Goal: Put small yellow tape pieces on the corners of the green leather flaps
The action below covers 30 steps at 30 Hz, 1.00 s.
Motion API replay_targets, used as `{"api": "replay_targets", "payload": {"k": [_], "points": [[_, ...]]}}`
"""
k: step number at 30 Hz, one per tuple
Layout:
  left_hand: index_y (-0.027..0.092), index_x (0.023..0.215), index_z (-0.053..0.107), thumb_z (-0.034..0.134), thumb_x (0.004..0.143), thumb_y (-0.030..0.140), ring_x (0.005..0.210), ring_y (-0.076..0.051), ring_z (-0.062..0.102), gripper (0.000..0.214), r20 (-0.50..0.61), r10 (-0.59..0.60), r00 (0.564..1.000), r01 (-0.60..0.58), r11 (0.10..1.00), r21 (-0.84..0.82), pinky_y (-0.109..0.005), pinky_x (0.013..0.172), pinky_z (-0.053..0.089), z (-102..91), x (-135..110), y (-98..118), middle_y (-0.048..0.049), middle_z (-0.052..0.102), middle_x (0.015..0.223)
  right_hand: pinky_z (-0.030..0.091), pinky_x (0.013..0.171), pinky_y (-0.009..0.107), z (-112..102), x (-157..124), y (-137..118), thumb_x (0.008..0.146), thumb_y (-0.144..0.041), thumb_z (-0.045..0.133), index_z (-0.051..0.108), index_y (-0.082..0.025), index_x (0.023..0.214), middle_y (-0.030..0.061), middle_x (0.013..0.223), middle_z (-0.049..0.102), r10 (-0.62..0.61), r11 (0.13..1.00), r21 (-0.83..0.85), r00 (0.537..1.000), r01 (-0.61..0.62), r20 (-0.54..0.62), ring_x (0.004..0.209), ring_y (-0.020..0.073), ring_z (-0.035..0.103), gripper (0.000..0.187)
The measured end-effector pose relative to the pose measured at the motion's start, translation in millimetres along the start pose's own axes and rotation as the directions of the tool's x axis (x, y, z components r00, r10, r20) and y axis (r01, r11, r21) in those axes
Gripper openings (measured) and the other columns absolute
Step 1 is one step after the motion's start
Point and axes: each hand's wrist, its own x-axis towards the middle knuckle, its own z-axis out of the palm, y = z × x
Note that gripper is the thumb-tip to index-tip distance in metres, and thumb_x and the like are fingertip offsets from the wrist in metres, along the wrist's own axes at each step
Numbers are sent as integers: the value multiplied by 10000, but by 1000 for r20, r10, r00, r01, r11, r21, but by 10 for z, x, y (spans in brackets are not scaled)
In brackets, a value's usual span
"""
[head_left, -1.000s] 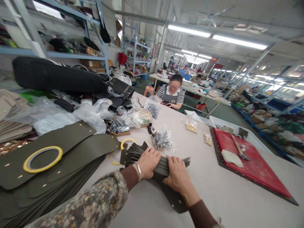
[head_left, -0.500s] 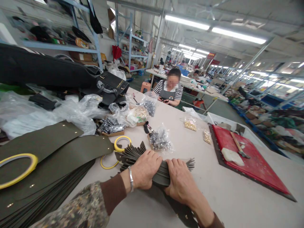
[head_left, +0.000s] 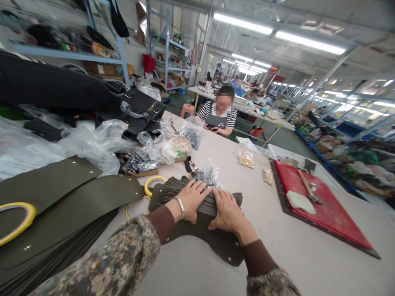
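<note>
Both my hands rest on a stack of dark olive leather strips (head_left: 173,191) in the middle of the pale table (head_left: 286,250). My left hand (head_left: 191,198) presses on the stack's left half, fingers together and curled over it. My right hand (head_left: 226,210) lies on the right half, fingers flat on the strips. The strips lie squared up, edges aligned. Under them lies a larger olive leather panel (head_left: 216,242) with small studs.
Large olive panels (head_left: 70,205) with yellow tape rings (head_left: 15,220) lie at left. Bags of metal hardware (head_left: 208,174), plastic wrap and a black handbag (head_left: 142,111) sit behind. A red mat (head_left: 327,209) with a hammer (head_left: 308,187) is at right. A seated person (head_left: 220,117) works at the far end.
The fanned-out strips have been pushed together into a neat, aligned stack. Both hands shifted slightly up the table with it.
</note>
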Motion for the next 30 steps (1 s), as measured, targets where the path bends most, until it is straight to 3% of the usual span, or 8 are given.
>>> {"api": "replay_targets", "payload": {"k": [10, 16, 19, 24, 26, 27, 29, 30], "points": [[155, 1503, 118, 842, 282, 606, 1448, -397, 95, 1489, 148, -60, 987, 60, 998, 2, -570, 1143, 115, 219, 199, -145, -215, 109, 1587, 128, 1138, 551, 178, 352, 181, 334, -526, 872, 208, -183, 1517, 201, 1579, 169, 74, 987, 138, 992, -88, 102, 1451, 374, 130, 1400], [146, 1508, 131, 849, 264, 595, 1446, -421, 78, 1505, 166, -30, 986, 35, 999, -27, -557, 1143, 94, 317, 139, -117, -237, 68, 1586, 101, 1152, 537, 231, 229, 127, 361, -575, 857, 194, -159, 1520, 198, 1584, 133, 92, 988, 109, 989, -105, 119, 1460, 363, 83, 1399], [133, 1508, 143, 867, 263, 563, 1446, -428, 69, 1503, 117, -35, 993, 38, 999, -18, -551, 1144, 83, 367, 73, -68, -246, 54, 1583, 63, 1162, 514, 253, 161, 56, 394, -597, 834, 152, -114, 1524, 217, 1589, 85, 96, 994, 30, 985, -101, 141, 1468, 351, 46, 1405], [101, 1479, 236, 889, 291, 575, 1442, -401, 120, 1436, 49, -44, 998, 41, 996, 73, -554, 1145, 109, 371, -160, 196, -238, 153, 1572, 131, 1139, 518, 509, -60, 58, 516, -586, 758, 240, -115, 1494, 230, 1568, 181, 34, 992, -121, 999, -32, 10, 1453, 369, 145, 1203], [74, 1464, 269, 894, 351, 564, 1432, -385, 172, 1367, -14, -36, 999, 37, 991, 125, -549, 1148, 132, 379, -303, 350, -230, 230, 1552, 150, 1131, 524, 657, -170, 98, 565, -582, 709, 299, -102, 1465, 236, 1544, 255, -49, 981, -192, 993, 27, -110, 1432, 381, 218, 1099], [73, 1452, 302, 877, 444, 555, 1419, -367, 219, 1256, -48, -39, 998, 46, 988, 150, -544, 1146, 153, 390, -383, 425, -216, 274, 1538, 157, 1124, 545, 724, -219, 117, 607, -591, 666, 329, -105, 1448, 235, 1527, 298, -107, 974, -216, 979, 68, -173, 1421, 386, 246, 1028], [93, 1375, 447, 668, 800, 476, 1394, -315, 302, 725, -213, -35, 976, 80, 975, 207, -512, 1140, 195, 423, -563, 554, -180, 375, 1495, 137, 1107, 615, 837, -308, 128, 674, -577, 583, 384, -96, 1412, 243, 1499, 350, -213, 960, -246, 923, 136, -320, 1417, 415, 237, 903], [109, 1322, 512, 561, 896, 393, 1383, -298, 329, 514, -302, -21, 953, 100, 964, 246, -499, 1137, 209, 441, -664, 607, -168, 413, 1471, 125, 1112, 619, 886, -356, 115, 729, -522, 531, 385, -102, 1416, 226, 1515, 333, -278, 948, -254, 892, 194, -356, 1431, 400, 209, 818]]}}
